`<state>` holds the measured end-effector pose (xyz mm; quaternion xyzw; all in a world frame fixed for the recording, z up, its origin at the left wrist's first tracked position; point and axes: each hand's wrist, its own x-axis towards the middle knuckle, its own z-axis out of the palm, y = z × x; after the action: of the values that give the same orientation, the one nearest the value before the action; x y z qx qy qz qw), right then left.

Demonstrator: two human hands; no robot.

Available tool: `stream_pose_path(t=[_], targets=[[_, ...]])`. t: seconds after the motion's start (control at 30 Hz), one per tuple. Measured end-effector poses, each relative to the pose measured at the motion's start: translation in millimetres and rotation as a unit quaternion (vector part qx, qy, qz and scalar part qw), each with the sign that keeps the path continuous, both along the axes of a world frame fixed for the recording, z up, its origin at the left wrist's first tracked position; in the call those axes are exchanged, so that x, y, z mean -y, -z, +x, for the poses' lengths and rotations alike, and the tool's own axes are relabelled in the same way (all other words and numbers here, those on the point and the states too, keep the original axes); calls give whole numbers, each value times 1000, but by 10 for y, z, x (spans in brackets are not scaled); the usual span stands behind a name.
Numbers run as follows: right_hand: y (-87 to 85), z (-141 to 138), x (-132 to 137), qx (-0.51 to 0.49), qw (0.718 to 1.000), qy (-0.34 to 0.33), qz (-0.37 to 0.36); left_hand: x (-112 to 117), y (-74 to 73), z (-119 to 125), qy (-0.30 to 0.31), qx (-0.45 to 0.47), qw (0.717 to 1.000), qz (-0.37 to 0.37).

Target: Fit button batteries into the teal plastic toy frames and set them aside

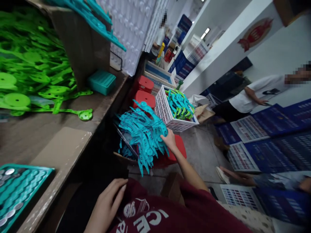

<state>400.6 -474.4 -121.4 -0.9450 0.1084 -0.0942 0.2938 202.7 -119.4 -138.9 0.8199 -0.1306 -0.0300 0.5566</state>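
Observation:
My right hand [169, 139] reaches out to a big bunch of teal plastic sprue pieces [143, 132] heaped on a red stool [177, 152], its fingers closed on the bunch's right side. My left hand [108, 204] rests low against my maroon shirt, fingers stretched out and holding nothing. A teal tray [17, 191] with silver discs lies on the workbench at lower left.
A workbench [60, 129] on the left carries a heap of green plastic pieces [31, 71], a small teal box [102, 81] and cardboard. A white basket [167, 113] of teal and green pieces stands behind red stools [145, 90]. Blue and white crates and other people are at right.

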Motion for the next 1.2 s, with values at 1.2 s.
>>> stream_pose_path(t=[1.2], targets=[[-1017,-672,-2579,63,762,-605,222,-374,-857,-859,-580,-55,764,-277]])
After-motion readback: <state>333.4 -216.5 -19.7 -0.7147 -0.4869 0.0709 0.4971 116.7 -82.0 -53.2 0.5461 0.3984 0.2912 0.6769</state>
